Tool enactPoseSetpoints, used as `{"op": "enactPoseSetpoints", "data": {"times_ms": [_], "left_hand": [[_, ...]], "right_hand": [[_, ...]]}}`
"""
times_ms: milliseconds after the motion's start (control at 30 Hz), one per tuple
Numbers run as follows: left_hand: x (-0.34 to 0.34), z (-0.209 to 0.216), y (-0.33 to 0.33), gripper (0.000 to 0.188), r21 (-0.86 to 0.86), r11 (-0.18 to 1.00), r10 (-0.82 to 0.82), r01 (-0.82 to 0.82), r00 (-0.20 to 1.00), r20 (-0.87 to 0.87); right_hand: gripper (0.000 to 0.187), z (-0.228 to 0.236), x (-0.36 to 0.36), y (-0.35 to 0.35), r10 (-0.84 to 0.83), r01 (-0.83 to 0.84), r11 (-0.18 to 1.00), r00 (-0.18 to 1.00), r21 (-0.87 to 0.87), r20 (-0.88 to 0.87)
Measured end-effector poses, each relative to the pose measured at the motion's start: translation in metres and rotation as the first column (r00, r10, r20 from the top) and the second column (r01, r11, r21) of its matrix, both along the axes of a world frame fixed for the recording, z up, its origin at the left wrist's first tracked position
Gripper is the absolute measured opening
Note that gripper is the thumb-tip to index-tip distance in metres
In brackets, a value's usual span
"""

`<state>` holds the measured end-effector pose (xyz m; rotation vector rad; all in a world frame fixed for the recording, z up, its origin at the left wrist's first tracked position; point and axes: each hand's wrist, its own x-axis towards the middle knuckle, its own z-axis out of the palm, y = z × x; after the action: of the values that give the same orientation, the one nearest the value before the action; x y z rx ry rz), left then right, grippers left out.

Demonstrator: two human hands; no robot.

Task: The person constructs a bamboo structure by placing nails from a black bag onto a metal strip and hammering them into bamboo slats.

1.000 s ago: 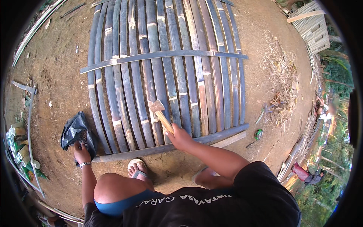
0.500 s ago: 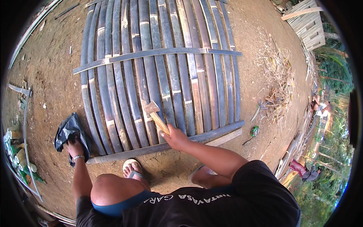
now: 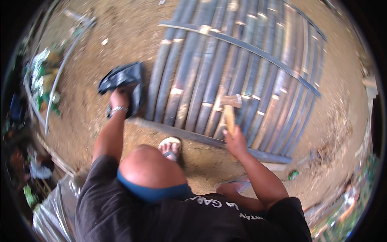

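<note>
My right hand is wrapped round the wooden handle of a hammer. Its blocky metal head is raised over the lower part of a panel of dark split-bamboo slats. At the panel's near left corner, my left hand reaches into the mouth of a crumpled black plastic bag. The bag's folds and blur hide the fingers of that hand. A bamboo crosspiece lies across the slats, and another strip runs along their near ends.
Bare brown soil surrounds the panel. Beyond its near right corner lies a small green tape measure. Dry twigs are heaped at the right. Bottles and wrappers pile up at the far left beside a bent pale pole. Clear plastic sheeting sits lower left.
My view has swung left, so the panel appears farther right and tilted. The hammer's handle now points more upright. My left hand is still at the black bag.
</note>
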<state>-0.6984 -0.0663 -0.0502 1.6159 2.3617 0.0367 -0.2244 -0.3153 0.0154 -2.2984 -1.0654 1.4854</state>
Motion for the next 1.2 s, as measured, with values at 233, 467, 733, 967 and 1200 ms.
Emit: {"op": "enactPoseSetpoints", "data": {"times_ms": [233,467,733,967,1200], "left_hand": [[-0.016,-0.001,-0.021,0.018,0.108,0.981,0.126,-0.162,0.952,0.28],[-0.029,0.007,-0.038,0.013,0.145,0.968,0.097,-0.204,0.839,0.535],[0.067,0.077,-0.044,0.004,0.14,0.984,-0.099,-0.11,0.31,0.946],[0.163,0.1,-0.058,0.007,-0.063,0.925,0.018,0.374,0.122,0.992],[0.198,0.096,-0.064,0.01,-0.122,0.887,0.103,0.445,0.065,0.992]], "right_hand": [[0.044,-0.01,0.0,0.005,-0.047,0.049,0.999,0.997,0.022,-0.058],[0.039,-0.02,0.001,0.013,-0.103,0.109,0.993,0.99,0.055,-0.101],[0.045,0.033,-0.05,0.049,-0.356,0.427,0.903,0.815,0.057,-0.456],[0.054,0.063,-0.099,0.108,-0.155,0.303,0.928,0.844,0.216,-0.514],[0.027,0.066,-0.096,0.121,-0.254,0.397,0.883,0.853,0.251,-0.455]]}}
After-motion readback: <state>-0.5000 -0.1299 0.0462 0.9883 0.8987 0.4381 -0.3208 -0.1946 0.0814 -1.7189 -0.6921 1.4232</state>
